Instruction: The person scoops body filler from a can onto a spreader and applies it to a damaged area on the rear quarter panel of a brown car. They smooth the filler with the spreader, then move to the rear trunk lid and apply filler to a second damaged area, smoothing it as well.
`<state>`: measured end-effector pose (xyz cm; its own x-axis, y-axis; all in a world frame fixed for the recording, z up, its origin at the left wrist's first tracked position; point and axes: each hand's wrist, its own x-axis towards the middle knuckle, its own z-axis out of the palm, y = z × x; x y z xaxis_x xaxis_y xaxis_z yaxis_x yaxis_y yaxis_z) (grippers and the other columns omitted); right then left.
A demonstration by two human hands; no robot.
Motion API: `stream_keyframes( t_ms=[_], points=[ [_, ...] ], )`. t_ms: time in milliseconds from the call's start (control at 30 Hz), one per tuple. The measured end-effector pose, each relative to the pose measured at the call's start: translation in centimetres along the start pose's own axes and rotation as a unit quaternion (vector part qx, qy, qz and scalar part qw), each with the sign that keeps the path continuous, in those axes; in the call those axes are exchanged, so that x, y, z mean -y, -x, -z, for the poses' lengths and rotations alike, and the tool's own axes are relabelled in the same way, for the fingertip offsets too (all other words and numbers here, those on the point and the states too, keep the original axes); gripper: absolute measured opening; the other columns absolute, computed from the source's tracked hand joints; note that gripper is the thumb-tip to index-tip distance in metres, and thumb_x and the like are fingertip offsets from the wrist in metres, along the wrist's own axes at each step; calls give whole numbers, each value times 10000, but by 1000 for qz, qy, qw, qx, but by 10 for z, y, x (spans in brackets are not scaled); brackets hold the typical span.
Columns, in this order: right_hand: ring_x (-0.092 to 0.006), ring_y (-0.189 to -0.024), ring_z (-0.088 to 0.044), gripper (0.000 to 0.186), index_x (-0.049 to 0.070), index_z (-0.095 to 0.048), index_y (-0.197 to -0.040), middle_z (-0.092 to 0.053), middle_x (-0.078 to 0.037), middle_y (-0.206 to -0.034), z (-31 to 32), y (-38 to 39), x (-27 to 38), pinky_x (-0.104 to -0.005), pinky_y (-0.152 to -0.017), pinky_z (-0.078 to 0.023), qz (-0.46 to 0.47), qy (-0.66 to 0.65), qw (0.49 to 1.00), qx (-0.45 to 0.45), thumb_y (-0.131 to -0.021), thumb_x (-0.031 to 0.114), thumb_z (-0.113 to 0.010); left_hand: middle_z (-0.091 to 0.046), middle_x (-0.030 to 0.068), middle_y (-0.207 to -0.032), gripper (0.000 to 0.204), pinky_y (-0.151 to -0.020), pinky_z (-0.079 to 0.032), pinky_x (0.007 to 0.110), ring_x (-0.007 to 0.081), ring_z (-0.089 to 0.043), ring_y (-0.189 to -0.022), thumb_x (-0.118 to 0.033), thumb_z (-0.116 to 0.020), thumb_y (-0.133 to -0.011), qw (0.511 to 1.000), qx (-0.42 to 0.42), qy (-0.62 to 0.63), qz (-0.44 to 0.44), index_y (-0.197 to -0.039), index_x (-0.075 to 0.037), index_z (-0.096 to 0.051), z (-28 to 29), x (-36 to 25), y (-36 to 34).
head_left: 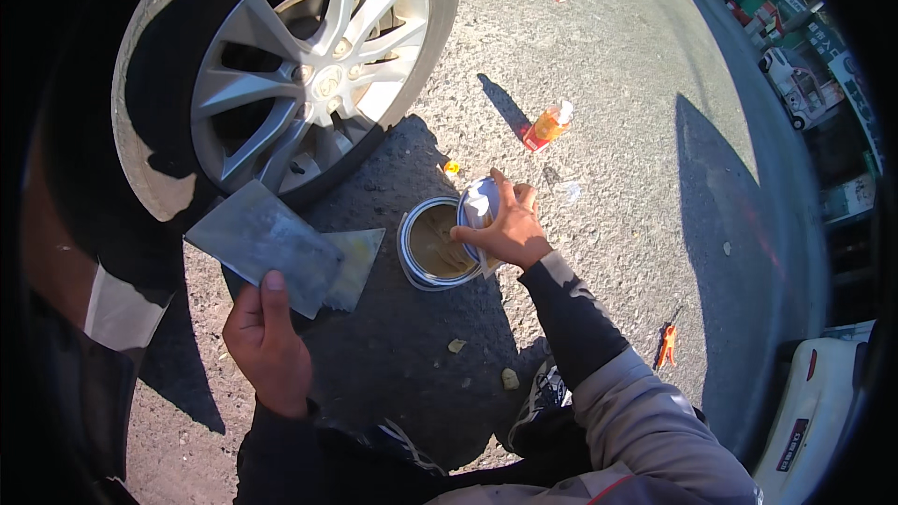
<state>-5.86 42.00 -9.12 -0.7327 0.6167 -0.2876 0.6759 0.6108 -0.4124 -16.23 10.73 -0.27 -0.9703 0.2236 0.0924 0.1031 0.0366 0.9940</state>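
My left hand (pixel 269 351) pinches a flat, greyish rectangular sheet (pixel 262 243) between thumb and fingers. Behind it, a second, paler sheet with yellowish smears (pixel 360 262) sticks out to the right; whether the same hand holds it I cannot tell. On the ground ahead stands an open round can (pixel 408 260) with thick brown paste (pixel 438 238) inside. My right hand (pixel 513 229) grips the can's round lid (pixel 479 201), which is tilted up at the can's right rim. Its underside and contact with the rim are partly hidden.
A car wheel (pixel 327 79) rises close on the left. Beyond the can are a bottle of orange liquid (pixel 547 126) and a small yellow item (pixel 452 167). An orange-handled tool (pixel 667 344) lies on the right, with a parked white car (pixel 814 411) past it.
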Motion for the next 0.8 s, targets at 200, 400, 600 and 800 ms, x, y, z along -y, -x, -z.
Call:
stream_keyframes(
  t_ms=[200,400,600,800],
  points=[
    [-536,-1390,-373,1336,36,-273,-1616,-337,-321,-1506,-25,2,-110,-547,-1166,-366,-148,-5,989,0,-608,681,-865,-707,14,-899,288,-760,-456,231,42,-574,-825,-215,-601,-1081,997,46,42,43,-1004,38,-714,-13,5,0],
    [-523,-1450,-299,1343,135,-197,-1650,-254,-294,-1593,-95,41,-154,-620,-1127,-377,-232,51,970,47,-618,670,-868,-694,19,-895,316,-801,-447,251,54,-560,-842,-236,-599,-1082,995,68,24,71,-983,44,-706,-18,7,3],
    [-518,-1499,-224,1355,137,-156,-1667,-175,-300,-1652,-113,46,-145,-636,-1160,-306,-221,114,965,80,-649,700,-850,-689,13,-881,328,-783,-440,248,51,-546,-820,-253,-609,-1075,993,94,12,75,-961,39,-705,-13,7,2],
    [-427,-1366,-427,742,8,-552,-1330,-487,-213,-1428,-98,66,-127,-525,-1126,-386,96,130,984,-69,-812,468,-818,-688,26,-888,334,-802,-451,251,63,-559,-827,-267,-610,-1074,995,77,6,61,-973,38,-704,0,4,1]
  ],
)
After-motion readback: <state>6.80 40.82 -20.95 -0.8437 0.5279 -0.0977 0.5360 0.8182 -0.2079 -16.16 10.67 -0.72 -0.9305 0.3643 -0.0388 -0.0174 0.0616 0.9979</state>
